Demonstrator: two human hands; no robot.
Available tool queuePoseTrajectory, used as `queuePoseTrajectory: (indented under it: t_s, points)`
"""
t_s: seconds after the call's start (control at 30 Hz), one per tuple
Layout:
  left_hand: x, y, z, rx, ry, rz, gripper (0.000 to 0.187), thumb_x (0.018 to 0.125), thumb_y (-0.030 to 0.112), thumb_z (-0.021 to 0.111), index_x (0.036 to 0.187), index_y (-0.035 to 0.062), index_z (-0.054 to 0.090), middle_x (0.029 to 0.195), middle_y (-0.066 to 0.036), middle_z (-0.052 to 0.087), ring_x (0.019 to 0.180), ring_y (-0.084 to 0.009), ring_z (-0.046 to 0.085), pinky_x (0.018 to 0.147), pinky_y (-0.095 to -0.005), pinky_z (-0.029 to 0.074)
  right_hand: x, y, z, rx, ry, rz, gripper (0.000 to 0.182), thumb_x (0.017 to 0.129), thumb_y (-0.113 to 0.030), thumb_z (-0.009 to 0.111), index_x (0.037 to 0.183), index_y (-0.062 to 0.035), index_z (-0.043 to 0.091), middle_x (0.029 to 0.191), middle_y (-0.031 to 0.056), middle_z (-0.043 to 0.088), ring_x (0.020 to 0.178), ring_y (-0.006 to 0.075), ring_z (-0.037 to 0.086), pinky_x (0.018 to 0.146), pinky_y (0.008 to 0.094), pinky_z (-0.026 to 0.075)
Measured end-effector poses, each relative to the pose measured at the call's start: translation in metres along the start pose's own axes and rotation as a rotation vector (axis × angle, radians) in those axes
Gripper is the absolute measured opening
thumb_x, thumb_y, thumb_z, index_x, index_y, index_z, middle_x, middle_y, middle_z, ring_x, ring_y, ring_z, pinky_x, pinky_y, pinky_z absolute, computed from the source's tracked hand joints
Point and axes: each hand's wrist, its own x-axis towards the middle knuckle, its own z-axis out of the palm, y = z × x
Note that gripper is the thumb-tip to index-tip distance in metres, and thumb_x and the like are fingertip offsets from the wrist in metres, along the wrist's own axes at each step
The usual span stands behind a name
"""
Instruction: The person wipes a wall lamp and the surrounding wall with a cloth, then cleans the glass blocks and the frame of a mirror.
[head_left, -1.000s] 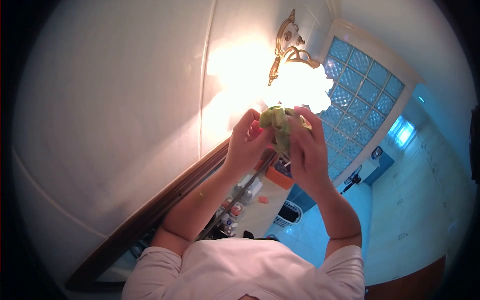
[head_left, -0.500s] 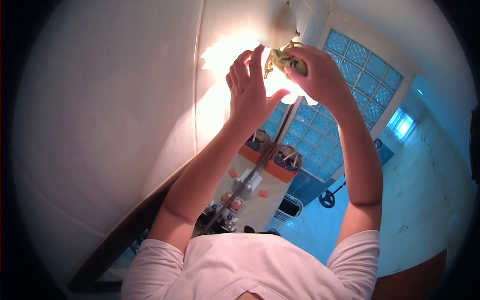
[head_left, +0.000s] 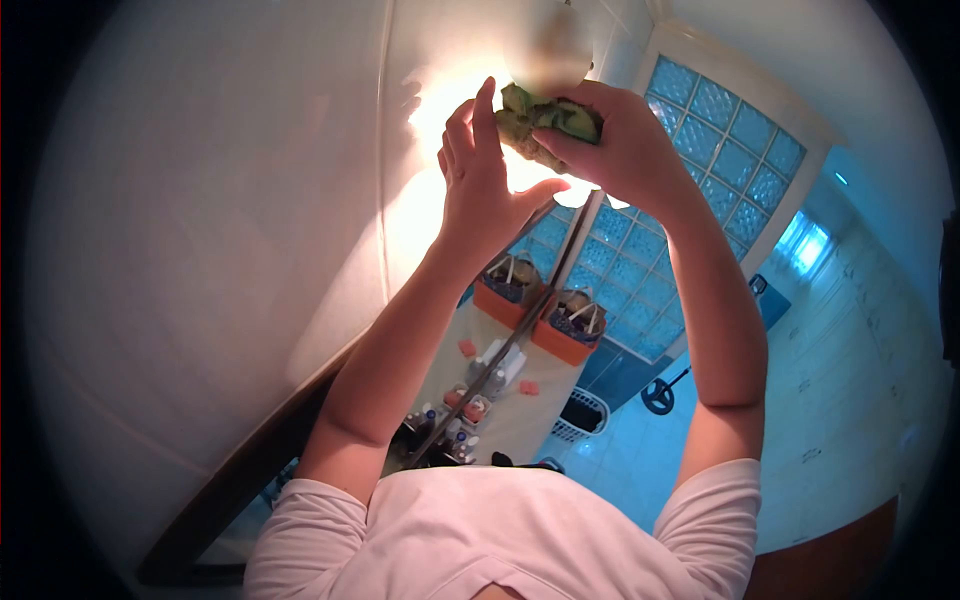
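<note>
Both my arms reach up toward a glowing wall lamp (head_left: 572, 194), mostly hidden behind my hands. In my right hand (head_left: 632, 145) is a bunched green and olive patterned cloth (head_left: 540, 128), gripped between thumb and fingers and spread across the lamp's front. My left hand (head_left: 478, 190) is held open to the left of the cloth, fingers up and thumb stretched right toward the lamp. Nothing shows in its palm. Just above the cloth is a pale rounded shape (head_left: 548, 55), too blurred to make out.
Beneath the lamp runs a dark-framed mirror (head_left: 240, 480). An orange basket (head_left: 565, 340) sits on a pale counter with several bottles (head_left: 460, 440). Beyond are a glass-block window (head_left: 725, 145), a white laundry basket (head_left: 580, 415) and a dark wheel-like object (head_left: 657, 396).
My right hand has brought the cloth leftward, and more of it shows, now covering the brass-coloured lamp part seen before. My left hand has shifted slightly left and down, staying open.
</note>
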Motion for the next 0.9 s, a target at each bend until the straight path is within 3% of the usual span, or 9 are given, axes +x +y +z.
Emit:
queuePoseTrajectory:
  t_s: [0.1, 0.17, 0.3, 0.37, 0.43, 0.67, 0.73, 0.83, 0.9]
  points:
    - [-0.008, -0.004, -0.011, -0.212, -0.058, -0.004, 0.102, 0.067, 0.02, 0.074, 0.143, 0.0078, 0.008, 0.132, -0.02, 0.027, 0.125, -0.032, 0.028, 0.104, -0.0469, 0.025, -0.002, -0.008, 0.001, 0.241, 0.078, 0.074, 0.034, 0.077, -0.019, 0.066, 0.106, -0.0029, 0.06, 0.086, 0.0086, 0.065, 0.079, 0.0169, 0.063, 0.071, 0.0284, 0.051]
    - [-0.015, -0.011, -0.011, -0.545, -0.028, -0.072, 0.081, 0.078, 0.011, 0.054, 0.144, 0.009, 0.008, 0.136, -0.021, 0.03, 0.125, -0.0314, 0.034, 0.105, -0.0437, 0.028, -0.003, -0.001, 0.01, 0.542, 0.126, 0.117, 0.034, 0.079, -0.019, 0.067, 0.107, -0.002, 0.059, 0.088, 0.0069, 0.065, 0.08, 0.0122, 0.062, 0.07, 0.0256, 0.051]
    - [-0.026, -0.021, -0.012, -1.442, -0.086, -0.361, 0.057, 0.091, 0.027, 0.046, 0.141, 0.0101, 0.025, 0.136, -0.008, 0.04, 0.121, -0.0213, 0.042, 0.102, -0.0392, 0.031, -0.016, -0.01, 0.049, 0.966, 0.205, 0.124, 0.034, 0.08, -0.015, 0.068, 0.109, -0.0011, 0.054, 0.092, 0.0044, 0.062, 0.08, 0.0102, 0.06, 0.07, 0.0228, 0.051]
    - [-0.036, -0.026, -0.016, -1.489, -0.137, -0.426, 0.052, 0.093, 0.035, 0.043, 0.137, 0.009, 0.032, 0.134, -0.006, 0.043, 0.122, -0.0204, 0.042, 0.103, -0.0396, 0.031, -0.027, -0.021, 0.076, 1.074, 0.263, 0.13, 0.034, 0.08, -0.013, 0.066, 0.109, -0.0021, 0.053, 0.091, 0.0059, 0.061, 0.087, 0.0132, 0.058, 0.075, 0.0274, 0.049]
    - [-0.047, -0.033, -0.024, -1.585, -0.188, -0.519, 0.053, 0.094, 0.035, 0.04, 0.138, 0.0059, 0.029, 0.136, -0.009, 0.04, 0.125, -0.0232, 0.038, 0.107, -0.0411, 0.027, -0.041, -0.038, 0.081, 0.732, 0.303, 0.21, 0.034, 0.084, -0.018, 0.063, 0.111, -0.0026, 0.05, 0.097, 0.0099, 0.061, 0.087, 0.0167, 0.06, 0.073, 0.0281, 0.049]
    - [-0.045, -0.014, -0.041, -1.829, -0.19, -0.384, 0.05, 0.094, 0.028, 0.041, 0.137, 0.004, 0.03, 0.132, -0.013, 0.043, 0.122, -0.0262, 0.042, 0.104, -0.0397, 0.034, -0.042, -0.05, 0.119, 0.17, 0.522, 0.186, 0.029, 0.083, -0.018, 0.056, 0.108, -0.002, 0.052, 0.099, 0.02, 0.053, 0.092, 0.0367, 0.049, 0.078, 0.0475, 0.038]
    - [-0.051, -0.032, -0.048, -2.015, -0.224, -0.475, 0.043, 0.093, 0.02, 0.043, 0.132, 0.0029, 0.037, 0.125, -0.013, 0.049, 0.114, -0.0254, 0.049, 0.096, -0.0368, 0.043, -0.048, -0.057, 0.108, 0.002, 0.512, 0.158, 0.023, 0.083, -0.021, 0.054, 0.101, -0.0059, 0.055, 0.11, 0.0163, 0.042, 0.1, 0.0335, 0.04, 0.08, 0.0462, 0.035]
    - [-0.04, -0.028, -0.059, -1.6, -0.213, -0.458, 0.037, 0.091, 0.016, 0.043, 0.127, 0.0041, 0.041, 0.119, -0.012, 0.052, 0.106, -0.0235, 0.055, 0.088, -0.034, 0.05, -0.061, -0.048, 0.095, -0.111, 0.393, 0.108, 0.036, 0.084, -0.022, 0.053, 0.115, -0.0052, 0.053, 0.109, 0.0162, 0.041, 0.1, 0.0323, 0.04, 0.084, 0.0433, 0.035]
    - [-0.034, -0.004, -0.061, -1.321, 0.024, -0.444, 0.033, 0.082, -0.003, 0.047, 0.115, 0.0009, 0.051, 0.105, -0.01, 0.059, 0.093, -0.0195, 0.061, 0.079, -0.0303, 0.052, -0.068, -0.035, 0.087, 0.052, 0.505, 0.048, 0.049, 0.082, -0.02, 0.061, 0.126, -0.0025, 0.047, 0.108, 0.015, 0.046, 0.098, 0.0293, 0.044, 0.087, 0.0409, 0.036]
